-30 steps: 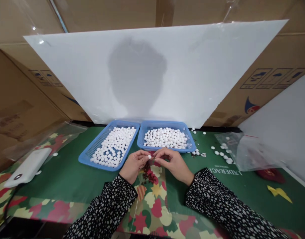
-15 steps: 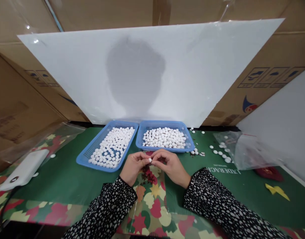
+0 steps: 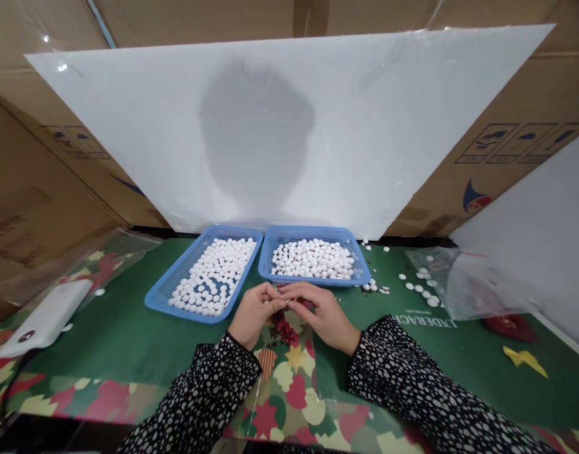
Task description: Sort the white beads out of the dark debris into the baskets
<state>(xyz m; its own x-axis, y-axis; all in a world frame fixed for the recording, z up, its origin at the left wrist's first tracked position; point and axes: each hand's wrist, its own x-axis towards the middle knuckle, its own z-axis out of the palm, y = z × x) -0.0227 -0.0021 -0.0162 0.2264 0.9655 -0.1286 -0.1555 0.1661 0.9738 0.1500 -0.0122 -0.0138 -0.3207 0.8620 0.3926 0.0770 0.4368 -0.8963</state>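
Observation:
My left hand [image 3: 254, 316] and my right hand [image 3: 321, 315] meet in front of the baskets, thumbs and fingertips pinched together. Between them is the small white round piece seen there a moment earlier; the fingers now hide nearly all of it. Beneath the fingertips lies a heap of dark red bits [image 3: 284, 329] on the patterned strip of the table. To the left of my hands, a blue basket [image 3: 164, 296] holds many white round pieces [image 3: 223, 265]. Just beyond my hands is a second blue basket [image 3: 318, 282], also filled with white pieces [image 3: 313, 257].
Loose white pieces [image 3: 418, 288] lie at the right by a clear plastic bag [image 3: 473, 287]. A dark red item [image 3: 509, 326] and a yellow scrap [image 3: 525, 360] are farther right. At left sits a white device [image 3: 48, 318] with a cable. A white board [image 3: 365, 126] stands behind.
My fingertips have closed over the white piece, which showed between them before. My right fingers have flattened and stretched toward the left hand. The view has shifted slightly.

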